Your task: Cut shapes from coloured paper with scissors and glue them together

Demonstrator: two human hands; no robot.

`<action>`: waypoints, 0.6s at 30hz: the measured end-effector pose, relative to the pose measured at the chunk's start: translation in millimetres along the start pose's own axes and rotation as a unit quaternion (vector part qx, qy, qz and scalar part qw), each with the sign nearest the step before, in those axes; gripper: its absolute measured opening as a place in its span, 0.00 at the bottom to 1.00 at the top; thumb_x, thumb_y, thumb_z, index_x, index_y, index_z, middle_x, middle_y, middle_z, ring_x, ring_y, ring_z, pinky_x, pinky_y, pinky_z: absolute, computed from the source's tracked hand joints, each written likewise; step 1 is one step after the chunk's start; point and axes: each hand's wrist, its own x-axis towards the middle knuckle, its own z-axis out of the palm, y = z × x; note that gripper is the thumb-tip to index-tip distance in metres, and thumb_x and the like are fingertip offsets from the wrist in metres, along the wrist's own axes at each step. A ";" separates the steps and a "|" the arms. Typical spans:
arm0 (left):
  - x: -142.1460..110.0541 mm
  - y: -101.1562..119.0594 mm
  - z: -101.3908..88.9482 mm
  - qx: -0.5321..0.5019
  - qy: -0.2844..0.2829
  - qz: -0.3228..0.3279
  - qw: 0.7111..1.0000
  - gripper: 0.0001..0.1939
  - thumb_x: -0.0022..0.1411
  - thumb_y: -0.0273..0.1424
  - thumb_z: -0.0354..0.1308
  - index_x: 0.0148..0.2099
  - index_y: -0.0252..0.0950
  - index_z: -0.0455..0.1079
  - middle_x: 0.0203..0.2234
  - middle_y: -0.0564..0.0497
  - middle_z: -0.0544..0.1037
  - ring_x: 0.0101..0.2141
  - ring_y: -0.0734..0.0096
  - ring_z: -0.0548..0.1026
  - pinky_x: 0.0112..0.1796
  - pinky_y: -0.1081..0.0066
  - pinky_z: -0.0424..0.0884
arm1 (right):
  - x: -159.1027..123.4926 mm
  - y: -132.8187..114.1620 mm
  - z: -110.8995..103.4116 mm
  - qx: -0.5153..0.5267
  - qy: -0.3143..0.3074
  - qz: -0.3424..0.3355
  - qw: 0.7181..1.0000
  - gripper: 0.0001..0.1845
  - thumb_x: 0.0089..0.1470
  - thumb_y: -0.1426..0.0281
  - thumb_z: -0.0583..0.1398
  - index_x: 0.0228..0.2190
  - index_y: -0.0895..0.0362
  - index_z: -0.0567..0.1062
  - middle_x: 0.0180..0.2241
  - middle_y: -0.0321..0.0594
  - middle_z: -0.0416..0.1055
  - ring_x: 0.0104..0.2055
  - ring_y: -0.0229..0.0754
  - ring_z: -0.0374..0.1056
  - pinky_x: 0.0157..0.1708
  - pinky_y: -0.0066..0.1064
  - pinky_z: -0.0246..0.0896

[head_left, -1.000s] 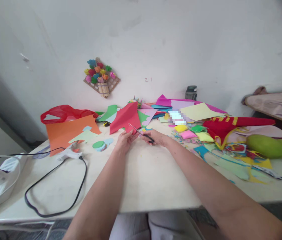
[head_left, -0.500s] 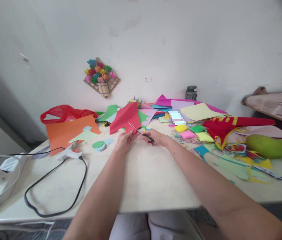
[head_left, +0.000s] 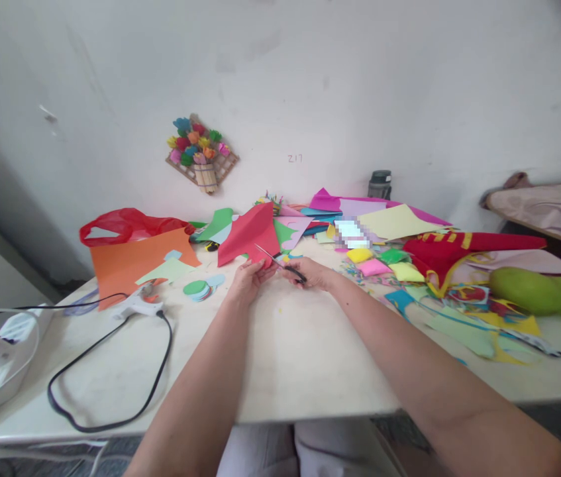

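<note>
My left hand [head_left: 246, 279] pinches the near edge of a red paper sheet [head_left: 249, 232] that stands tilted up from the white table [head_left: 285, 351]. My right hand [head_left: 310, 271] is closed around the black handles of small scissors [head_left: 280, 262]. The blades point up and left into the red sheet's lower edge. Both hands are out at arm's length near the middle of the table.
An orange sheet [head_left: 134, 262], a red plastic bag [head_left: 121, 225], green paper circles [head_left: 198, 288] and a glue gun [head_left: 138, 305] with a black cord [head_left: 111, 377] lie at the left. Coloured papers, scraps, small pads [head_left: 382, 262] and a green gourd [head_left: 543, 291] crowd the right. A paper-flower craft [head_left: 201, 152] hangs on the wall.
</note>
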 end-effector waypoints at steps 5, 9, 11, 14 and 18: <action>1.4 -0.2 -2.6 0.009 0.001 0.012 1.000 0.05 0.49 0.27 0.60 0.31 0.30 0.72 0.27 0.46 0.78 0.32 0.65 0.77 0.42 0.63 0.72 | -9.6 -9.6 1.1 -0.043 -0.007 0.024 0.999 0.09 0.45 0.67 0.59 0.23 0.58 0.64 0.12 0.26 0.55 0.13 0.28 0.52 0.11 0.20 0.43; 0.4 0.9 -1.4 0.010 0.010 0.014 1.000 0.05 0.48 0.26 0.61 0.30 0.30 0.71 0.26 0.47 0.78 0.31 0.66 0.77 0.40 0.63 0.72 | -9.7 -7.4 -1.4 -0.058 -0.017 0.033 0.998 0.09 0.48 0.65 0.56 0.25 0.58 0.65 0.12 0.28 0.58 0.12 0.28 0.52 0.10 0.19 0.41; -0.1 1.2 -0.6 0.010 0.011 0.012 1.000 0.04 0.47 0.25 0.61 0.29 0.30 0.71 0.26 0.48 0.78 0.30 0.67 0.77 0.40 0.63 0.72 | -8.0 -4.5 -3.2 -0.062 -0.023 0.025 0.998 0.10 0.48 0.63 0.56 0.25 0.58 0.65 0.13 0.28 0.59 0.12 0.28 0.52 0.10 0.19 0.40; -0.2 1.0 -0.4 0.006 0.005 0.013 1.000 0.04 0.46 0.25 0.62 0.28 0.30 0.71 0.25 0.48 0.77 0.30 0.68 0.76 0.40 0.64 0.72 | -6.9 -2.6 -4.7 -0.067 -0.025 0.027 0.997 0.11 0.48 0.62 0.56 0.25 0.58 0.65 0.13 0.28 0.59 0.11 0.28 0.52 0.10 0.19 0.39; -0.2 0.7 -0.7 0.001 0.009 0.016 1.000 0.04 0.46 0.25 0.62 0.28 0.31 0.70 0.25 0.49 0.77 0.30 0.69 0.76 0.40 0.64 0.72 | -7.6 -3.6 -3.7 -0.075 -0.025 0.014 0.997 0.12 0.46 0.62 0.59 0.25 0.58 0.65 0.12 0.27 0.57 0.12 0.27 0.51 0.10 0.19 0.40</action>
